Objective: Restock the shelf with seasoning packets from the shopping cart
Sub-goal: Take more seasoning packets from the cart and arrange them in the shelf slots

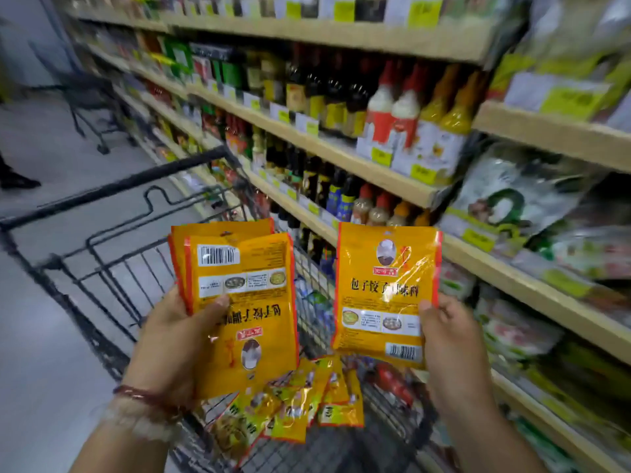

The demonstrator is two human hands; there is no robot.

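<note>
My left hand [170, 339] grips a stack of orange seasoning packets [242, 302], held upside down above the shopping cart [112, 186]. My right hand [454, 339] holds a single orange seasoning packet [386, 288] upright by its right edge, closer to the shelf [512, 271]. More orange packets [307, 401] lie in a loose pile in the cart basket below both hands. The shelf runs along the right side, its boards holding bottles and bagged goods.
Dark sauce bottles [327, 97] and red-capped and yellow bottles [409, 107] fill the middle shelf boards. Green and white bags [512, 199] sit on the near right shelves. A second cart [85, 97] stands far down the aisle at left. Someone's shoe [17, 180] shows at the left edge.
</note>
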